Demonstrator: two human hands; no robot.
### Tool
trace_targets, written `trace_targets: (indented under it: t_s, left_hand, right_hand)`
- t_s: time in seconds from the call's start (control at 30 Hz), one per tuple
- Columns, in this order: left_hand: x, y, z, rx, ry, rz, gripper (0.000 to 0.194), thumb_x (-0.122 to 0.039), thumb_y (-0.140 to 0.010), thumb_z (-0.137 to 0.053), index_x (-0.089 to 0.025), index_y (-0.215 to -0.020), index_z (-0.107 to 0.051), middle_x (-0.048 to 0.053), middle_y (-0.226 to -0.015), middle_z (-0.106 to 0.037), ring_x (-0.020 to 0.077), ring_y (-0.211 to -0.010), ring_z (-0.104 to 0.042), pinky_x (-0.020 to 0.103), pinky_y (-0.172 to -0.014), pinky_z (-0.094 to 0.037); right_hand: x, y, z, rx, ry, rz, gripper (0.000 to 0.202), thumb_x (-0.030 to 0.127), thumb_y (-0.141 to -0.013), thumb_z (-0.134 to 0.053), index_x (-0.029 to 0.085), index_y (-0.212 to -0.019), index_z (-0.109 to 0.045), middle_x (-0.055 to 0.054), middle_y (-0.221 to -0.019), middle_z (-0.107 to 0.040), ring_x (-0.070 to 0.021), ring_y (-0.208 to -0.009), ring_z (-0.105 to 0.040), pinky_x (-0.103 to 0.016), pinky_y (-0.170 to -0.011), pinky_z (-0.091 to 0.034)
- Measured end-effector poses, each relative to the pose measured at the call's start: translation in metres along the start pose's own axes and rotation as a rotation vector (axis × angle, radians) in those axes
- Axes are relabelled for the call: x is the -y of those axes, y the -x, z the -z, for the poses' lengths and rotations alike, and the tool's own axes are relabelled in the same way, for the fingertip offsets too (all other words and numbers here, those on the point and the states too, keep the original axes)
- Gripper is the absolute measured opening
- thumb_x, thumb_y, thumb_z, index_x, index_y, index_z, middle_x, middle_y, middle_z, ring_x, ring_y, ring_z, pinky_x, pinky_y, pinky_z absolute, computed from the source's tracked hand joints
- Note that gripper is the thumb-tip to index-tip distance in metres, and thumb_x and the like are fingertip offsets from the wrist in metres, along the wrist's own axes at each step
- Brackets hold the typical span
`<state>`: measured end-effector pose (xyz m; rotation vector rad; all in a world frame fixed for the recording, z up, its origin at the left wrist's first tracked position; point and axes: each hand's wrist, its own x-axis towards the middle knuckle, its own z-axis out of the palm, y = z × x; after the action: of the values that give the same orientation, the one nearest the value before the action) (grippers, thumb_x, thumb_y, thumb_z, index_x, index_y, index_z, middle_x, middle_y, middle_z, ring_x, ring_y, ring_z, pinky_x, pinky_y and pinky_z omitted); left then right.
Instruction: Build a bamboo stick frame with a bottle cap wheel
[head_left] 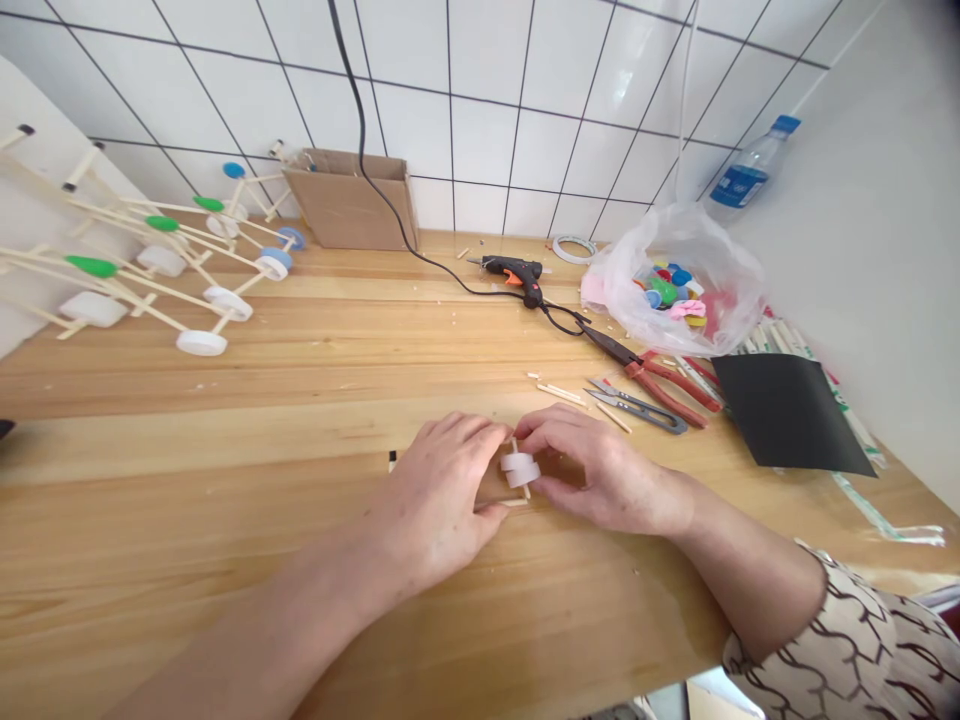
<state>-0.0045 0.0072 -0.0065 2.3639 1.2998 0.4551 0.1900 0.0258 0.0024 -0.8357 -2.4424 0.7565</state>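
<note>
Two white round caps (pixel 520 468) sit side by side on a thin wooden stick between my hands, low over the wooden table (pixel 322 400). My left hand (pixel 450 490) curves around the left side of a small stick frame; its thumb and fingers close on the frame's sticks. A black-tipped stick end (pixel 392 460) shows beyond the back of that hand. From the right, my right hand (pixel 600 465) pinches at the frame, its fingertips beside the caps and the upper end of the stick.
Several stick frames with caps (pixel 202 342) stand at left, near a cardboard box (pixel 360 205). Behind the hands lie a glue gun (pixel 517 272), pliers (pixel 652 375), snips (pixel 637 405) and cut sticks (pixel 561 393). A bag of caps (pixel 675 290), black sheet (pixel 791 410) and bottle (pixel 754 170) are at right.
</note>
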Motion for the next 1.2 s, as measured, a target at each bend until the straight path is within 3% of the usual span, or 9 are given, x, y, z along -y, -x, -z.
trace_targets:
  t_s: [0.3,0.5,0.67,0.83,1.0,1.2]
  left_hand:
    - [0.003,-0.001,0.003,-0.04,0.078,-0.024,0.03,-0.013,-0.072,-0.057,-0.019,-0.101,-0.059,0.008,-0.108,-0.065,0.0255,-0.101,-0.058,0.042,-0.089,-0.046]
    - [0.0,-0.001,0.008,-0.137,0.256,-0.011,0.02,-0.023,-0.088,-0.045,-0.019,-0.091,-0.065,0.006,-0.092,-0.068,0.0202,-0.089,-0.061,0.034,-0.079,-0.048]
    - [-0.004,-0.001,0.015,-0.061,0.532,0.097,0.021,-0.025,-0.089,-0.047,-0.022,-0.092,-0.067,0.001,-0.09,-0.07,0.0171,-0.085,-0.064,0.026,-0.072,-0.049]
    - [-0.006,0.0,0.02,0.009,0.834,0.244,0.024,-0.027,-0.084,-0.055,-0.021,-0.105,-0.064,0.0,-0.084,-0.071,0.0147,-0.075,-0.064,0.024,-0.066,-0.051]
    - [-0.008,0.001,0.022,-0.029,0.851,0.284,0.024,-0.032,-0.083,-0.057,-0.02,-0.103,-0.064,0.002,-0.085,-0.07,0.0157,-0.077,-0.063,0.026,-0.066,-0.05]
    - [-0.011,0.001,0.021,-0.052,0.894,0.26,0.017,-0.029,-0.084,-0.056,-0.021,-0.098,-0.063,0.001,-0.088,-0.07,0.0161,-0.081,-0.064,0.026,-0.069,-0.051]
  right_hand:
    - [-0.001,0.0,-0.001,-0.006,-0.001,-0.011,0.022,0.004,-0.076,-0.057,0.016,-0.094,-0.058,-0.011,-0.099,-0.063,-0.0202,-0.093,-0.058,-0.037,-0.084,-0.05]
    - [0.0,0.0,0.001,-0.048,-0.003,0.035,0.02,0.005,-0.08,-0.056,0.011,-0.099,-0.06,-0.013,-0.096,-0.065,-0.0201,-0.091,-0.059,-0.036,-0.081,-0.05]
    - [0.007,0.001,0.002,-0.073,-0.042,0.04,0.02,0.008,-0.084,-0.056,0.016,-0.102,-0.059,-0.009,-0.095,-0.067,-0.0171,-0.087,-0.061,-0.032,-0.077,-0.051]
    - [0.01,0.004,-0.003,-0.143,-0.135,-0.082,0.021,0.011,-0.084,-0.058,0.016,-0.104,-0.054,-0.005,-0.087,-0.065,-0.0119,-0.068,-0.058,-0.025,-0.062,-0.051]
    - [0.016,0.002,-0.001,-0.136,-0.256,-0.285,0.012,0.017,-0.082,-0.056,0.015,-0.094,-0.057,-0.005,-0.079,-0.065,-0.0121,-0.064,-0.057,-0.025,-0.058,-0.05]
    - [0.021,0.001,0.001,-0.11,-0.427,-0.321,0.017,0.022,-0.081,-0.061,0.013,-0.095,-0.059,-0.004,-0.079,-0.065,-0.0114,-0.063,-0.057,-0.024,-0.057,-0.05]
